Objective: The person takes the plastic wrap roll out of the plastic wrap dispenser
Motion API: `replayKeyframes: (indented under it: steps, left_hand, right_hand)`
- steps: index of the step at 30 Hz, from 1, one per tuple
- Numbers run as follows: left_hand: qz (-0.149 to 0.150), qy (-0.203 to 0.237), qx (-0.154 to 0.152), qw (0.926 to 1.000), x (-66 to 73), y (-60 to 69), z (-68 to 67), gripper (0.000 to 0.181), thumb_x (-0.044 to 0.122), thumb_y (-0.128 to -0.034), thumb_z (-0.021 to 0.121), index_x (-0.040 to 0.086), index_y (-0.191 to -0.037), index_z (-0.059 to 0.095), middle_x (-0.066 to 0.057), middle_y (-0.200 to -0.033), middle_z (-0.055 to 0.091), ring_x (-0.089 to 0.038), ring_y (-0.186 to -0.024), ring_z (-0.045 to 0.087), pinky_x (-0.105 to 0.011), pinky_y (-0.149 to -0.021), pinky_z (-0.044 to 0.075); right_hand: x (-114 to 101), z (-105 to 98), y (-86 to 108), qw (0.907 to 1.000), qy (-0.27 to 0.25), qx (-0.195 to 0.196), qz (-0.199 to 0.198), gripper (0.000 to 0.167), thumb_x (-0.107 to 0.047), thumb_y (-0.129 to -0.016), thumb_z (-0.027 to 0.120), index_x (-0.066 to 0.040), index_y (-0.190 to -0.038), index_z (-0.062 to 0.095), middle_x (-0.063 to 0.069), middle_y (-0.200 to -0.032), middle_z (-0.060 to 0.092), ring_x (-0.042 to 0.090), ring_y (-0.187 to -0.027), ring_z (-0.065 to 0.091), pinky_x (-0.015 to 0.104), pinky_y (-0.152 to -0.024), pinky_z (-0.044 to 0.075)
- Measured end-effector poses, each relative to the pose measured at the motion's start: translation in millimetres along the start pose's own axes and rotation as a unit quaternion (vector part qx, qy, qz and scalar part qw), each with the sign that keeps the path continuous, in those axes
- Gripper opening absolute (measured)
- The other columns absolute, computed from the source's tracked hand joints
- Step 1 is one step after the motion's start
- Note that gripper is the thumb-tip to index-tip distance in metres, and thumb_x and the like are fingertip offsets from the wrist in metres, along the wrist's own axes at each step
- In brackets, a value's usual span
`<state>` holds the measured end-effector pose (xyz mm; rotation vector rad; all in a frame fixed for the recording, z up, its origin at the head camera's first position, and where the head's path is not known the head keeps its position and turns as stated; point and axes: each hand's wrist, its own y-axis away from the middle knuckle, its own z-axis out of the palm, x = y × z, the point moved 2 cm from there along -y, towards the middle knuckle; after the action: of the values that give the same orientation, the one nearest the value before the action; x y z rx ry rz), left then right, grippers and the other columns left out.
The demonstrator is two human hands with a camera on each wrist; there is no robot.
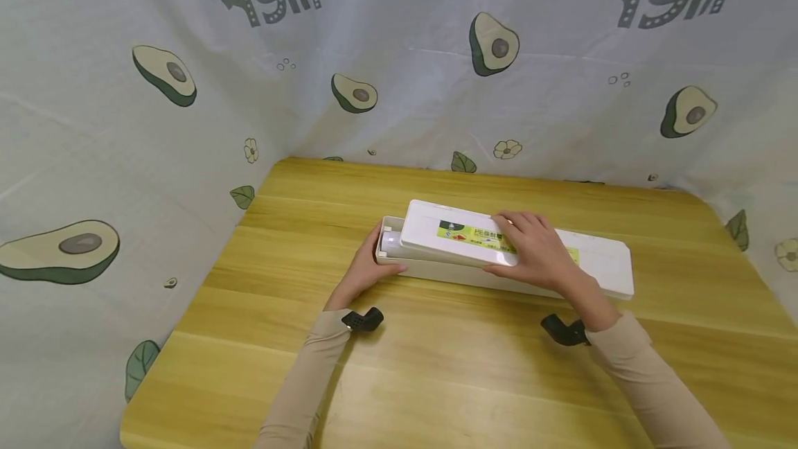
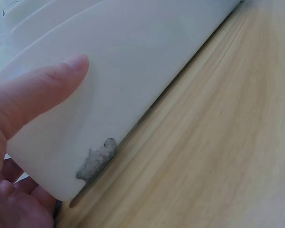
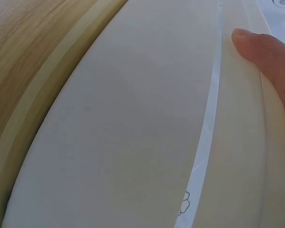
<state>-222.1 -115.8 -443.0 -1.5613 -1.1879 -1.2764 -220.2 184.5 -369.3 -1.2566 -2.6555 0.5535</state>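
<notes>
A long white cling film box (image 1: pixel 436 270) lies across the wooden table, its lid (image 1: pixel 424 226) tilted and set off to the right. The lid carries a yellow-green label (image 1: pixel 474 235). Through the gap at the left end shows part of a pale roll (image 1: pixel 391 244). My left hand (image 1: pixel 364 267) holds that end of the box, thumb on the near wall; in the left wrist view this wall (image 2: pixel 133 76) has a grey patch (image 2: pixel 97 159). My right hand (image 1: pixel 537 251) grips the lid near its middle, thumb on the near edge, as the right thumb (image 3: pixel 256 45) shows up close.
The wooden table (image 1: pixel 436 380) extends around the box. A pale curtain (image 1: pixel 411 40) printed with avocados hangs behind the table and along its left side. Black wrist cameras (image 1: pixel 364 320) sit on both sleeves.
</notes>
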Motion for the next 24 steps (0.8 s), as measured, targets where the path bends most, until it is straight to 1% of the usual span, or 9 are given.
replayKeyframes:
  steps: [3,6,10,14,18,24]
  left_hand:
    - [0.001,-0.001,-0.004,1.0000,0.7,0.0,0.7,0.099,0.003,-0.0747,0.076,0.012,-0.151,0.014,-0.016,-0.146,0.037,-0.029,-0.126,0.043,-0.039,-0.105,0.036]
    - [0.008,-0.006,0.001,0.9999,-9.8,-5.0,1.4,0.100,0.004,-0.0743,0.077,0.015,-0.152,0.014,-0.015,-0.147,0.037,-0.028,-0.126,0.042,-0.039,-0.105,0.036]
    - [0.020,-0.010,0.015,0.9996,-23.8,-11.5,1.6,0.102,0.006,-0.0729,0.078,0.019,-0.151,0.015,-0.012,-0.145,0.039,-0.027,-0.124,0.044,-0.040,-0.105,0.037]
    - [0.027,-0.012,0.018,0.9994,-23.6,-12.3,1.7,0.101,0.006,-0.0726,0.079,0.019,-0.151,0.016,-0.013,-0.142,0.042,-0.027,-0.121,0.047,-0.040,-0.103,0.039]
    - [0.031,-0.013,0.019,0.9993,-24.6,-12.7,2.3,0.101,0.007,-0.0727,0.079,0.018,-0.151,0.016,-0.013,-0.143,0.041,-0.027,-0.121,0.047,-0.041,-0.103,0.039]
    - [0.031,-0.011,0.024,0.9992,-26.9,-10.5,1.6,0.101,0.006,-0.0719,0.079,0.018,-0.151,0.017,-0.013,-0.142,0.042,-0.027,-0.118,0.048,-0.037,-0.100,0.041]
  right_hand:
    - [1.9,-1.5,4.2,1.0000,0.001,-0.001,0.007,0.090,-0.047,-0.059,0.081,0.001,-0.129,0.051,0.021,-0.124,0.056,0.037,-0.111,0.050,0.055,-0.092,0.039]
    - [3.6,-4.1,7.7,0.9999,0.002,-0.002,0.014,0.089,-0.047,-0.060,0.080,0.001,-0.129,0.051,0.020,-0.124,0.056,0.038,-0.111,0.050,0.055,-0.091,0.038]
    - [5.4,-7.8,11.3,0.9999,0.001,0.006,0.014,0.086,-0.046,-0.061,0.080,0.001,-0.127,0.052,0.020,-0.123,0.056,0.037,-0.109,0.050,0.055,-0.090,0.038]
    - [8.1,-9.5,15.4,0.9998,0.002,0.015,0.014,0.084,-0.046,-0.061,0.079,0.001,-0.126,0.053,0.020,-0.122,0.057,0.037,-0.108,0.050,0.055,-0.089,0.038]
    - [11.4,-10.3,20.2,0.9997,0.003,0.020,0.017,0.083,-0.047,-0.062,0.078,0.001,-0.126,0.054,0.019,-0.121,0.057,0.036,-0.108,0.050,0.054,-0.088,0.038]
    - [16.8,-14.1,27.1,0.9995,0.013,0.015,0.025,0.084,-0.048,-0.064,0.077,0.001,-0.127,0.053,0.021,-0.120,0.057,0.039,-0.107,0.052,0.055,-0.089,0.038]
